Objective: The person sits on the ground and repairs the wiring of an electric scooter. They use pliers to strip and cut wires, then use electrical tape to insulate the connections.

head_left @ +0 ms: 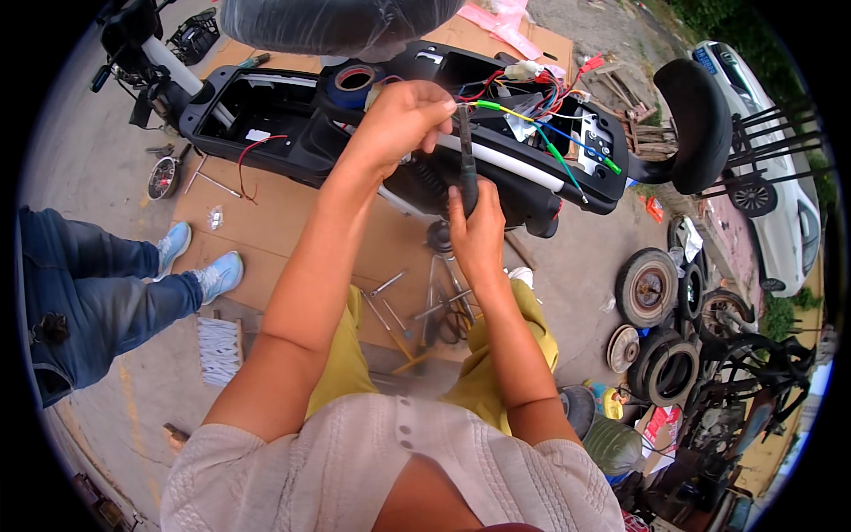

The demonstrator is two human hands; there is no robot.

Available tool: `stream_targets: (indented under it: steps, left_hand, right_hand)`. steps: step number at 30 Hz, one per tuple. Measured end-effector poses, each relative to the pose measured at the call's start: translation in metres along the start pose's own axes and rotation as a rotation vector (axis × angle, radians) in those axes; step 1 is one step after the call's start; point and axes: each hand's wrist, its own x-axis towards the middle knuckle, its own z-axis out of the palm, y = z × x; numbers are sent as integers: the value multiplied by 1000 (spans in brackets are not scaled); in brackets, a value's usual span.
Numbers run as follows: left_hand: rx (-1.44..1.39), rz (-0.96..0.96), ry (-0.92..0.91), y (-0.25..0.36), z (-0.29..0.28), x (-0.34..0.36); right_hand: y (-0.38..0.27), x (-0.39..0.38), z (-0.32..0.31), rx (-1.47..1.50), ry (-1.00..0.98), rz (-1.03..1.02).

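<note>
My left hand is raised over the opened black scooter body, fingers pinched on the end of a thin wire with a green sleeve. My right hand grips the dark handle of a long narrow tool, pliers or a cutter, whose metal tip reaches up to that wire end beside my left fingertips. More coloured wires and connectors spill over the rear compartment. A blue tape roll lies behind my left hand.
Another person's jeans-clad legs are at left. Cardboard bears scattered tools. A loose seat is at top. Tyres and wheels are piled right, near a parked white car. A small wheel lies left.
</note>
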Motion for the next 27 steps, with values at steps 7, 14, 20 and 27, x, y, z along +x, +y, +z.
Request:
stream_targets:
  steps: [7, 14, 20, 27]
  left_hand:
    - [-7, -9, -9, 1, 1, -1]
    - [-1, 4, -3, -1, 1, -1]
    - [1, 17, -16, -2, 0, 0]
    - [8, 36, -19, -2, 1, -1]
  right_hand:
    - [0, 2, -3, 31, 5, -9]
    - [0, 3, -3, 10, -18, 18]
    - [1, 4, -2, 15, -29, 15]
    - [1, 3, -1, 5, 8, -47]
